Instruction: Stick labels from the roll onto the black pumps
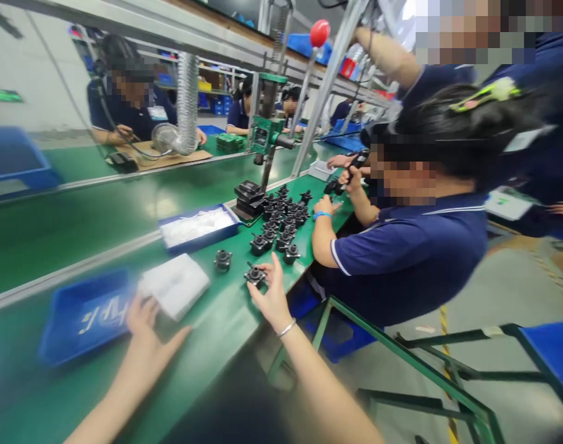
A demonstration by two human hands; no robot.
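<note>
Head view — black part [254,274] under right hand [272,297] fingertips

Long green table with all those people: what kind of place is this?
Probably a factory assembly line. Workers in matching blue shirts sit along the green table, many small black parts are laid out on it, and a green press stands among them.

I note a co-worker in a navy shirt [410,259] seated at the green bench [216,327]. A cluster of black parts [285,219] lies before that person, and one lone black part [222,260] sits apart from it. A blue tray of white packets [198,227] stands just beside a green press [266,132] with a red knob [320,32]. A silver duct [187,98] hangs above the conveyor [78,216].
</note>
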